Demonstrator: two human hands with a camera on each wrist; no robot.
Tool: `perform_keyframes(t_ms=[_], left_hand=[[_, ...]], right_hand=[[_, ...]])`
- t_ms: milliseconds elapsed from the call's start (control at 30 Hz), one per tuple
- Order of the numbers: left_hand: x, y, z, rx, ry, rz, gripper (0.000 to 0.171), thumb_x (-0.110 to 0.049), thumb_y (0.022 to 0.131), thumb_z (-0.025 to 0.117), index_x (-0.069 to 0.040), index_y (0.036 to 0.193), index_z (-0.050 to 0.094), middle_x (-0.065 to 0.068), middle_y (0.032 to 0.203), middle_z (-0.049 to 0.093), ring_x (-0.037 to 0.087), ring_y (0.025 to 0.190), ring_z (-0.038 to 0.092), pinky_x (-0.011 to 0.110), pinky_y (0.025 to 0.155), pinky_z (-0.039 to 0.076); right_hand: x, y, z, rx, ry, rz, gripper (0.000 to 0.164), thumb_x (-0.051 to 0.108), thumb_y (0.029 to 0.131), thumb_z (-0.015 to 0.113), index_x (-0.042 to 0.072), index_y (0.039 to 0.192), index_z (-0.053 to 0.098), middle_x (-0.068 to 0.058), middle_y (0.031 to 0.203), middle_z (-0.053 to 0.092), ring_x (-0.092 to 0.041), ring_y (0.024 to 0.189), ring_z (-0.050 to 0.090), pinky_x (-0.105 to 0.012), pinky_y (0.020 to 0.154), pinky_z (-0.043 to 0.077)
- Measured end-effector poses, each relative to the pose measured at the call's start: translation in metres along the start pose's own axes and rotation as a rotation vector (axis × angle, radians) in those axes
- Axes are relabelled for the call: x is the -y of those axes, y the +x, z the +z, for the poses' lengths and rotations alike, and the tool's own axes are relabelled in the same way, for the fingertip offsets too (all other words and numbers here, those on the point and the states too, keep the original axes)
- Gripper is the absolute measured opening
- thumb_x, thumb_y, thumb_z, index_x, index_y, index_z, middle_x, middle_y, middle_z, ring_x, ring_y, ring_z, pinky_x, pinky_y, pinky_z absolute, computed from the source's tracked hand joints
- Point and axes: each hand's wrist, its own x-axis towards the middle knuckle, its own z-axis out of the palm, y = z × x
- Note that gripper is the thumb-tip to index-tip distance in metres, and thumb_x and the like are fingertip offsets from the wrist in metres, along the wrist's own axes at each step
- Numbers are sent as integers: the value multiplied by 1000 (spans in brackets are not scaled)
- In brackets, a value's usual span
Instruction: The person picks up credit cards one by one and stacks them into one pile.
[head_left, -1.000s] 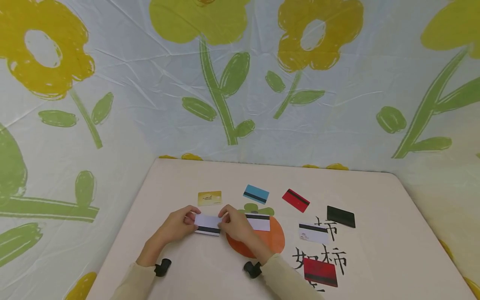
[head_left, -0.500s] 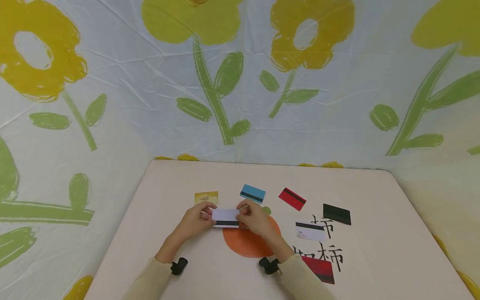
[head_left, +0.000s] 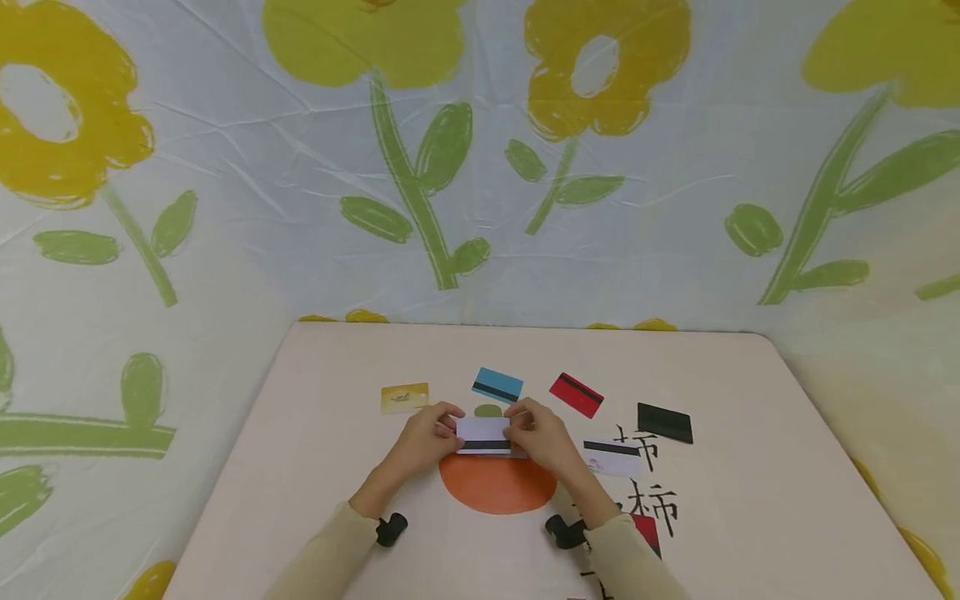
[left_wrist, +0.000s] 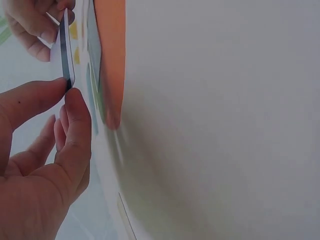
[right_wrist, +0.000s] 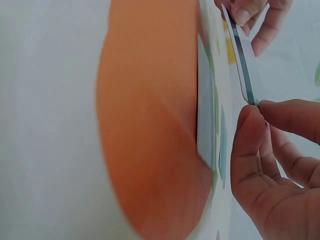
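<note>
Between my two hands is a white card (head_left: 483, 429) with a black magnetic stripe along its near side. My left hand (head_left: 423, 437) pinches its left end between thumb and fingertips, and my right hand (head_left: 543, 437) pinches the right end the same way. Both wrist views show the card raised, with a gap beneath it. Under it, a second white card (right_wrist: 205, 105) lies on the orange fruit print (head_left: 498, 487); in the head view the held card hides most of it. A gold card (head_left: 405, 397) lies beyond my left hand.
Behind the hands lie a blue card (head_left: 498, 384) and a red card (head_left: 576, 395). To the right are a black card (head_left: 665, 422) and a striped white card (head_left: 612, 457). The right sleeve partly covers another red card (head_left: 647, 533). Patterned cloth (head_left: 300, 208) encloses the table.
Both hands have carried the white card rightward, from beside the second white card to above it. The head view has turned slightly right. The other cards stay put on the table.
</note>
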Motion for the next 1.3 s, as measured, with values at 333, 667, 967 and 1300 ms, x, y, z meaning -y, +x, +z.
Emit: perform_keyframes(t_ms=[333, 667, 967, 1300], left_hand=[[-5, 5, 12, 43, -8, 7, 37, -8, 87, 75, -3, 121, 64, 3, 100, 61, 18, 89, 64, 32, 79, 55], [-5, 9, 22, 75, 5, 1, 40, -8, 87, 75, 0, 124, 62, 5, 104, 61, 19, 92, 64, 32, 80, 56], [-7, 10, 24, 93, 11, -10, 39, -9, 88, 75, -1, 123, 62, 4, 104, 61, 19, 94, 64, 33, 83, 55], [-7, 11, 23, 103, 2, -18, 39, -10, 88, 75, -2, 124, 62, 6, 107, 61, 19, 95, 63, 34, 84, 55]], right_hand=[[-13, -1, -8, 5, 12, 46, 20, 6, 91, 70, 5, 111, 66, -3, 81, 62, -18, 66, 62, -31, 63, 53], [-15, -1, -12, 20, 20, 86, 19, 6, 93, 69, 4, 112, 65, -6, 80, 63, -21, 66, 60, -34, 66, 55], [-16, -2, -15, 26, 21, 99, 20, 7, 94, 68, 2, 113, 65, -7, 79, 63, -22, 67, 60, -34, 66, 55], [-18, -1, -13, 17, -8, 91, 18, 8, 94, 68, 3, 111, 65, -5, 75, 60, -21, 66, 58, -31, 63, 51]])
